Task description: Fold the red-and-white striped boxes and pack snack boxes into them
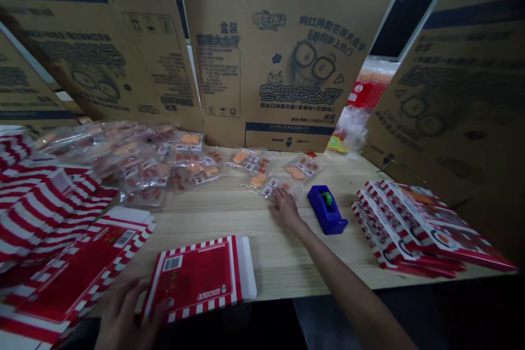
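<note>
My left hand (127,317) is closed on the left end of a flat red-and-white striped carton (197,276), its thumb over the printed face. The carton lies at the table's front edge, with a white flap standing out on its right. Farther back, my right hand (285,208) has its bent fingers on the near edge of a clear candy packet (268,185) with orange and red pieces inside. Just right of that hand stands a blue tape dispenser (327,209) with a green roll. Two more packets, one a candy packet (303,167), lie close behind.
A heap of clear packets (139,158) covers the back left. Striped cartons (53,219) pile up at the left, and several filled-looking striped boxes (426,229) lean in a stack at the right. Large brown cardboard boxes (283,65) wall off the back.
</note>
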{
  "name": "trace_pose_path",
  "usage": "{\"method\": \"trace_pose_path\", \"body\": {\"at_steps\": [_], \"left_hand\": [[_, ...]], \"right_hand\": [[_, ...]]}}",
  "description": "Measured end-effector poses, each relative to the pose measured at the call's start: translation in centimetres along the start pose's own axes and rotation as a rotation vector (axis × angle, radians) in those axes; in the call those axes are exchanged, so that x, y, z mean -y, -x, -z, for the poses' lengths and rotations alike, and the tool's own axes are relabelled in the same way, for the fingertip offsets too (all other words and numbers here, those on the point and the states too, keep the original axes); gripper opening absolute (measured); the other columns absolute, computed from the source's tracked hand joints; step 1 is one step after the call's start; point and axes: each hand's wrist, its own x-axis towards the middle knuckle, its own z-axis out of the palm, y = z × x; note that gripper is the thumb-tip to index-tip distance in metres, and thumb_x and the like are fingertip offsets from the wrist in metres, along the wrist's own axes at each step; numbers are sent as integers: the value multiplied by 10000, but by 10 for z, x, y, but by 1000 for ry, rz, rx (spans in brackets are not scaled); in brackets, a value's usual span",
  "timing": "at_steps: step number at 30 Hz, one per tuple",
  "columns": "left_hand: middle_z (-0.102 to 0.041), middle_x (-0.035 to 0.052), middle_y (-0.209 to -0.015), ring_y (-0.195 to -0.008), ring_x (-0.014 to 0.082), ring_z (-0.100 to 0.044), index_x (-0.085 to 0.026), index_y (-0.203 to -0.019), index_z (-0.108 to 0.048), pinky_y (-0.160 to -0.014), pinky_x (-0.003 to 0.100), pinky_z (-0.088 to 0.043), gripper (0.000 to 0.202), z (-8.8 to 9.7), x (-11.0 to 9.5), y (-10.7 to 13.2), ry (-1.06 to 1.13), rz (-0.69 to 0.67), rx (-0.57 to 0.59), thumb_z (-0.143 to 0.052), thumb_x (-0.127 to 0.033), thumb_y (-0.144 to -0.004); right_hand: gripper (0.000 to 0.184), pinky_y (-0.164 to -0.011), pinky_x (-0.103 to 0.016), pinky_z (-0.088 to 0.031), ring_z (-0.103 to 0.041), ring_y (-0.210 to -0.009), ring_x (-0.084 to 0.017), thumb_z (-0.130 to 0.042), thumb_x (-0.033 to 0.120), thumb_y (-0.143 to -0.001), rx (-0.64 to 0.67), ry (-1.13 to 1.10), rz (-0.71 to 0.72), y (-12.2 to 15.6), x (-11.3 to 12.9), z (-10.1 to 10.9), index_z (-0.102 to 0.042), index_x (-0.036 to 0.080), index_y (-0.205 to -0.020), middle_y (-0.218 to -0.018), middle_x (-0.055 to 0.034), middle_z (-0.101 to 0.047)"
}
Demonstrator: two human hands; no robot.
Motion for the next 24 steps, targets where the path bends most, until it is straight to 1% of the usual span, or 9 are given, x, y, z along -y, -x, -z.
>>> {"method": "trace_pose_path", "body": {"at_steps": [2,5,8,10,12,15,18,21,24], "left_hand": [[-537,211,-1305,-1289,403,-438,-153,-1148,-578,-1053,559,-369,574,-8,-10,-6,-137,-282,42,-612,-521,-710],[-359,215,-1504,-1419,428,-240,-192,-1385,-433,-1113,619,-220,915,-23,-35,-22,-319,-529,248,-733,-506,-579],[-186,241,-1571,-1444,465,-107,-197,-1483,-314,-1108,678,-87,1227,-33,-55,-38,-463,-578,528,-809,-511,-405],[-149,252,-1574,-1446,465,-82,-194,-1499,-284,-1105,684,-45,1297,-36,-63,-45,-501,-574,668,-813,-536,-366],[-167,248,-1571,-1449,451,-94,-193,-1504,-273,-1112,673,-35,1288,-36,-68,-49,-500,-580,764,-805,-549,-385],[-253,245,-1550,-1442,434,-171,-186,-1494,-292,-1125,652,-63,1231,-35,-75,-47,-483,-558,810,-802,-529,-428],[-315,262,-1513,-1424,429,-228,-158,-1480,-314,-1135,632,-74,1208,-31,-83,-37,-477,-530,767,-810,-506,-435],[-351,267,-1478,-1392,436,-279,-141,-1466,-337,-1136,626,-81,1180,-25,-85,-26,-476,-522,709,-812,-480,-440],[-412,249,-1424,-1337,427,-352,-144,-1450,-360,-1131,628,-106,1124,-16,-83,-18,-467,-493,638,-794,-465,-465]], "right_hand": [[442,-1143,-507,-172,-335,-1376,-314,-590,131,-776,42,69,10,4,-4,0,-598,149,-1218,-1404,-159,-498],[460,-1134,-501,-194,-320,-1391,-312,-565,148,-826,93,201,23,31,2,-1,-560,143,-1286,-1433,-165,-473],[435,-1081,-461,-301,-389,-1341,-311,-604,210,-831,129,380,76,76,15,9,-576,178,-1264,-1378,-144,-533],[278,-994,-418,-388,-523,-1195,-297,-609,274,-848,141,405,119,101,22,22,-653,204,-1114,-1198,-123,-646],[175,-905,-377,-435,-600,-1019,-269,-587,318,-872,117,367,125,110,29,35,-680,208,-970,-1001,-99,-692],[212,-902,-338,-430,-592,-1011,-247,-567,307,-884,39,325,56,87,38,39,-665,177,-1021,-1028,-104,-680],[268,-904,-310,-414,-572,-1068,-241,-578,285,-875,78,328,-28,42,46,18,-650,152,-1095,-1123,-120,-660],[159,-788,-297,-425,-608,-954,-240,-568,210,-851,127,332,-88,7,51,-7,-683,137,-935,-1007,-131,-686],[157,-668,-271,-395,-618,-797,-211,-507,139,-850,123,317,-116,-5,54,-10,-664,141,-856,-858,-110,-693]]}}
